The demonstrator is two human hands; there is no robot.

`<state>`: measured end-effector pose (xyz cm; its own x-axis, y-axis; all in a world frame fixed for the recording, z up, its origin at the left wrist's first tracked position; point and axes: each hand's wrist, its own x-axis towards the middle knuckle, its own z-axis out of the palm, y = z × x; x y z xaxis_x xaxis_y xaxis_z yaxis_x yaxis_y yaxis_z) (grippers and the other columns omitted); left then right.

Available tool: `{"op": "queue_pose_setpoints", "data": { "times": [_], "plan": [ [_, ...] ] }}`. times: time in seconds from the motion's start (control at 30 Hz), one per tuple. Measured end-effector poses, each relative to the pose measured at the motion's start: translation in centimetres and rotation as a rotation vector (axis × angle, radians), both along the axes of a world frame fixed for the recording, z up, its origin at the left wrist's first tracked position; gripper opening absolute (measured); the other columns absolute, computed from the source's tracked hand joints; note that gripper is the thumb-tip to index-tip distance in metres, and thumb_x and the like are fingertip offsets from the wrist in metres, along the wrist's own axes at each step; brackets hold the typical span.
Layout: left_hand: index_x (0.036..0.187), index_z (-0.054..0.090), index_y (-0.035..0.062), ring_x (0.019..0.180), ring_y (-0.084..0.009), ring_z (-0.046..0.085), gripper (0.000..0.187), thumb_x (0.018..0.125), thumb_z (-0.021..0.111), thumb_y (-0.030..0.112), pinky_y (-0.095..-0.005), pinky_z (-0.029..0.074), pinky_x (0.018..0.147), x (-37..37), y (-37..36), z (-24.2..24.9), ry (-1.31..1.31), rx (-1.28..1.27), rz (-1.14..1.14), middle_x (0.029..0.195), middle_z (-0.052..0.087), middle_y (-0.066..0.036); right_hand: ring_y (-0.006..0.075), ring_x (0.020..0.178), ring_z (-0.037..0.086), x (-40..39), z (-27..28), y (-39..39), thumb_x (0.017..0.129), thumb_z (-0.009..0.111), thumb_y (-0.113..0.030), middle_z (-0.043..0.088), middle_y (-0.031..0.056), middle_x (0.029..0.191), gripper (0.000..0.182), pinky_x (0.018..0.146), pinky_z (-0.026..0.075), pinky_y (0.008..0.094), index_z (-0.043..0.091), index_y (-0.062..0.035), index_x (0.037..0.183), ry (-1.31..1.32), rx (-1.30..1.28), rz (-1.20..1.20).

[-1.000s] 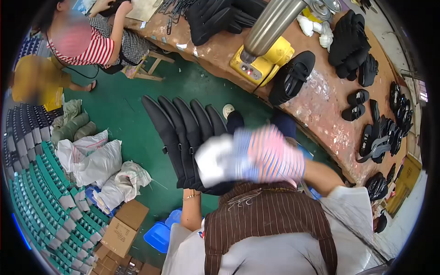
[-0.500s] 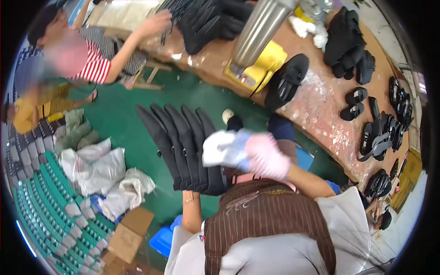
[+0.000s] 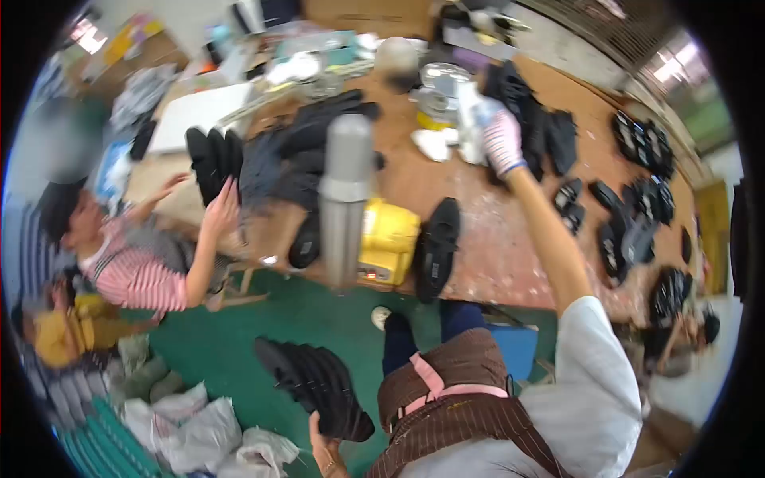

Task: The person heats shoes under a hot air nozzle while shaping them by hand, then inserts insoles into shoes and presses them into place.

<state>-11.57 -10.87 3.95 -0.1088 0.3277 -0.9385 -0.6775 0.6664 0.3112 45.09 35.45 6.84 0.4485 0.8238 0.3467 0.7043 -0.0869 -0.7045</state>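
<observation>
My left hand, low in the view, grips a fanned row of black shoe soles by one end, held over the green floor. My right hand, in a pink-and-white striped glove, reaches far out over the table. Its fingers are around a white cloth, partly blurred. Beside that cloth stand a round metal tin and a crumpled white cloth piece. Just right of the glove lies a pile of black shoe pieces.
A yellow machine with a grey metal cylinder stands at the table edge, next to a black sandal. More black sandals lie to the right. Leftward, a co-worker in red stripes holds black soles. White sacks sit on the floor.
My right hand has moved from beside the soles out over the table with the white cloth. My left hand has lowered the soles. The view has tilted up.
</observation>
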Motion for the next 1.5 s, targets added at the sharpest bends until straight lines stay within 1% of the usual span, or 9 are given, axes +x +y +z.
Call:
{"op": "queue_pose_setpoints", "data": {
  "times": [0.1, 0.2, 0.3, 0.4, 0.57, 0.8, 0.97, 1.13, 1.5],
  "plan": [
    [0.13, 0.054, 0.0022, 0.112, -0.0242, 0.061, 0.058, 0.087, 0.066, 0.039, -0.0378, 0.049, 0.098, 2.1, 0.7, 3.0, 0.026, -0.02, -0.153, 0.123, 0.063, -0.011, 0.0314, 0.1, 0.061, 3.6, 2.6, 5.4, 0.091, 0.052, -0.024, 0.065, 0.0204, 0.111, 0.033, 0.089, 0.047, 0.0407, 0.064, -0.001, 0.111, -0.28, -0.38, 0.019],
    [0.14, 0.043, -0.001, 0.126, -0.0215, 0.049, 0.077, 0.084, 0.069, 0.045, -0.0342, 0.037, 0.108, 2.8, 2.4, 5.8, 0.044, -0.063, -0.47, 0.136, 0.053, -0.013, 0.0298, 0.125, 0.051, 4.3, 1.8, 6.0, 0.099, 0.04, -0.019, 0.055, 0.019, 0.135, 0.039, 0.106, 0.04, 0.0365, 0.057, -0.0009, 0.129, -0.681, 0.108, 0.185],
    [0.145, 0.035, -0.0034, 0.137, -0.0229, 0.036, 0.089, 0.082, 0.072, 0.048, -0.0349, 0.025, 0.115, 2.7, 4.7, 8.7, -0.031, 0.093, -0.657, 0.146, 0.042, -0.015, 0.0216, 0.123, 0.052, -1.8, 3.0, -2.4, 0.098, 0.048, -0.015, 0.055, 0.0124, 0.132, 0.041, 0.107, 0.038, 0.0333, 0.05, 0.005, 0.134, 0.711, 0.063, 0.456],
    [0.144, 0.032, -0.0077, 0.137, -0.0255, 0.037, 0.098, 0.08, 0.07, 0.055, -0.0358, 0.028, 0.114, 1.1, 3.4, 3.6, -0.04, 0.227, -0.956, 0.146, 0.04, -0.02, 0.0168, 0.086, 0.062, -7.6, 5.6, -11.2, 0.093, 0.053, -0.016, 0.067, 0.0088, 0.094, 0.024, 0.077, 0.051, 0.0295, 0.065, 0.0038, 0.1, 0.392, -0.385, 0.88],
    [0.139, 0.042, -0.0042, 0.126, -0.0333, 0.05, 0.105, 0.069, 0.068, 0.07, -0.0384, 0.04, 0.104, 2.3, 9.0, 7.0, 0.107, 0.276, -1.496, 0.133, 0.052, -0.026, 0.0318, 0.132, 0.046, -19.2, 9.9, -21.9, 0.08, 0.074, -0.027, 0.052, 0.0209, 0.136, 0.066, 0.108, 0.035, 0.0396, 0.051, 0.0024, 0.134, 0.289, -0.713, 1.472],
    [0.127, 0.057, -0.0039, 0.118, -0.0388, 0.056, 0.098, 0.075, 0.052, 0.079, -0.0403, 0.044, 0.1, 4.7, 14.5, 9.9, 0.218, 0.254, -1.985, 0.122, 0.061, -0.028, 0.0336, 0.119, 0.057, -23.9, 4.8, -26.4, 0.077, 0.079, -0.039, 0.057, 0.0247, 0.129, 0.087, 0.101, 0.044, 0.0384, 0.038, -0.0007, 0.144, 0.201, -0.972, 1.726],
    [0.136, 0.048, -0.0074, 0.127, -0.0265, 0.052, 0.095, 0.095, 0.014, 0.072, -0.0366, 0.033, 0.113, -0.5, 10.7, 2.9, -0.195, 0.149, -0.771, 0.138, 0.052, -0.02, 0.0167, 0.122, 0.051, -21.1, 1.0, -28.7, 0.088, 0.072, -0.025, 0.058, 0.0103, 0.132, 0.067, 0.105, 0.041, 0.0326, 0.042, -0.0025, 0.143, 0.915, -1.247, 1.369],
    [0.145, 0.035, -0.0026, 0.14, -0.0268, 0.034, 0.097, 0.09, 0.025, 0.076, -0.0421, 0.022, 0.118, 4.8, 8.4, -1.1, -0.227, 0.367, -0.212, 0.151, 0.039, -0.013, 0.014, 0.123, 0.05, -19.1, -2.2, -30.9, 0.09, 0.069, -0.03, 0.057, 0.0066, 0.133, 0.061, 0.107, 0.038, 0.0306, 0.046, -0.0023, 0.14, 1.227, -1.264, 1.123],
    [0.151, 0.025, 0.0031, 0.14, -0.0266, 0.034, 0.09, 0.094, 0.02, 0.072, -0.0393, 0.026, 0.116, 10.2, 11.4, -5.3, -0.038, 0.502, -0.225, 0.153, 0.035, -0.012, 0.0164, 0.113, 0.059, -21.2, -11.3, -36.2, 0.087, 0.072, -0.022, 0.062, 0.0089, 0.127, 0.053, 0.102, 0.045, 0.0297, 0.053, -0.0023, 0.133, 2.012, -1.137, 0.604]
  ]
}}
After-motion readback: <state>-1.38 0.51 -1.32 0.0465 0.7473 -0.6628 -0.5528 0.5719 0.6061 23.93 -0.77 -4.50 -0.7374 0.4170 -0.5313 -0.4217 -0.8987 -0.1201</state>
